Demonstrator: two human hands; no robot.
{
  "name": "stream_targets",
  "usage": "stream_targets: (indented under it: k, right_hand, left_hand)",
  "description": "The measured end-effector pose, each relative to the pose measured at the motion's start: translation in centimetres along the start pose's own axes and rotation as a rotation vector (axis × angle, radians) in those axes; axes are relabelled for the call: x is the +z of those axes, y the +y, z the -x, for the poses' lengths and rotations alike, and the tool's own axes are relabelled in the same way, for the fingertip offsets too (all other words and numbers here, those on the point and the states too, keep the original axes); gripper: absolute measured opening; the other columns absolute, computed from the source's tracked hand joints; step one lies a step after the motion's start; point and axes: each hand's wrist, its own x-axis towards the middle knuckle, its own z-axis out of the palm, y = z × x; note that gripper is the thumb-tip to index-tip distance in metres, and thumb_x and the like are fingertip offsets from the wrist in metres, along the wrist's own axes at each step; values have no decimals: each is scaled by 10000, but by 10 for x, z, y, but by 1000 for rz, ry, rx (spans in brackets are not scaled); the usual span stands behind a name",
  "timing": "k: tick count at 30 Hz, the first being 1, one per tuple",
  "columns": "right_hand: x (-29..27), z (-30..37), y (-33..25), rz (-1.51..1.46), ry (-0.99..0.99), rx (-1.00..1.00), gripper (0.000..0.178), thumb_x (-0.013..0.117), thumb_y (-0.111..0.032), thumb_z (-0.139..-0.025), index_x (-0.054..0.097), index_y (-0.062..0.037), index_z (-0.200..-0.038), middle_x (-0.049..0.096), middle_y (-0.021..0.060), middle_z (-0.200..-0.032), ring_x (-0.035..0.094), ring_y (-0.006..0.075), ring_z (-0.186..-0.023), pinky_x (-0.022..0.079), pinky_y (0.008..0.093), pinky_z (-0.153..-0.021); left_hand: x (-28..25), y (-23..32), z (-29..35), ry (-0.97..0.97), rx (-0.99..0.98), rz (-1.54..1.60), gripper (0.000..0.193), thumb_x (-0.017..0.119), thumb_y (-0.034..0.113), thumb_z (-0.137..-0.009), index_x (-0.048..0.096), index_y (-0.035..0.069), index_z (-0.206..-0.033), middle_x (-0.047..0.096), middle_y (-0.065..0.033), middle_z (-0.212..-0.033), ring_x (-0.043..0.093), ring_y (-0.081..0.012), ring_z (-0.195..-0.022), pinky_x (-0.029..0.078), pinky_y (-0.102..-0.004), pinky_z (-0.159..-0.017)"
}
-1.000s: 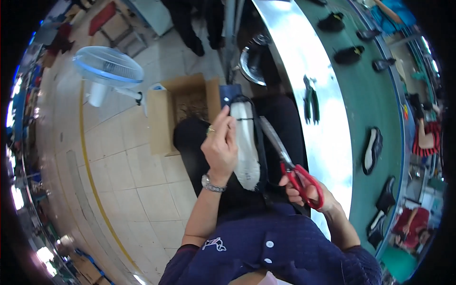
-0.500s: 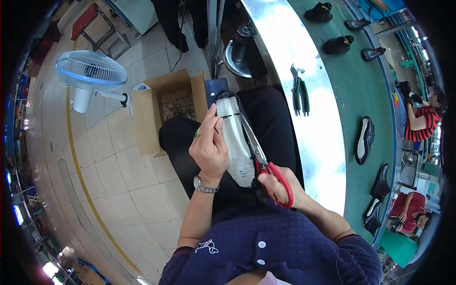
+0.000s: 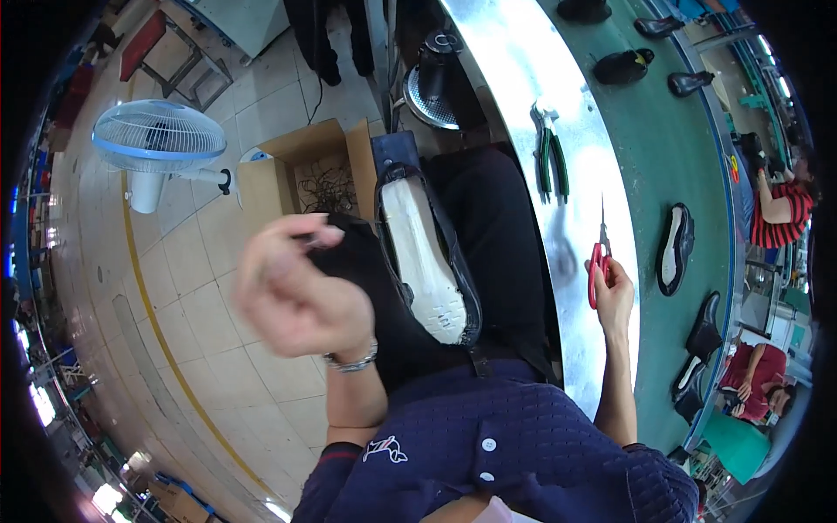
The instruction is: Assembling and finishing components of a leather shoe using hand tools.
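Observation:
A black shoe upper (image 3: 472, 301) rests between my thighs, with its pale bottom (image 3: 427, 261) facing up. No hand touches it. My right hand (image 3: 615, 292) is closed on the handles of the red-handled scissors (image 3: 598, 261), over the metal worktop to the right, with the blades pointing away from me. To the left of the shoe, my left hand (image 3: 301, 292) is raised above my left thigh. Its fingers look curled but are smeared by motion, so whatever may be between them cannot be made out.
Green-handled pliers (image 3: 553, 161) lie on the shiny worktop (image 3: 597, 349). Beyond it, a green conveyor (image 3: 641, 183) carries several black shoes. An open carton (image 3: 266, 193) of tangled dark strands stands beyond my left knee, near a blue-and-white fan (image 3: 159, 139). Other people work at far right.
My left hand has left the shoe and swung left. My right hand has carried the scissors from the shoe to the worktop. The dark band across the shoe's bottom is gone.

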Motion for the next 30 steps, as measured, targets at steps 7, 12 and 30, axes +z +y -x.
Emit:
stream_targets:
  k: [7, 12, 30]
  right_hand:
    - [2, -19, 22, 394, 205, -62, 456, 697, -216, -881, 594, -4, -1272, 651, 179, -1017, 652, 286, -890, 518, 405, -810]
    - [29, -57, -15, 285, 275, -280, 435, 678, -206, -885, 593, 3, -1257, 630, 206, -1124, 620, 348, -1036, 489, 420, -900]
    - [61, -122, -81, -500, -402, 38, 328, 507, -338, -957, 628, -33, -972, 639, 73, -833, 579, 155, -794, 432, 295, -733]
  left_hand:
    - [-40, -69, -29, -138, 55, -456, 210, 522, 85, -1006, 576, -79, -1125, 686, -152, -943, 665, -200, -738, 555, -298, -661]
    - [-70, -166, 27, -562, -137, -772, 332, 613, 121, -949, 577, 6, -1259, 673, -148, -1051, 659, -220, -863, 542, -298, -735]
    - [93, -35, 15, -1415, 3, -110, 609, 745, 418, -802, 615, 26, -1250, 658, -175, -1173, 629, -327, -1074, 476, -371, -959]
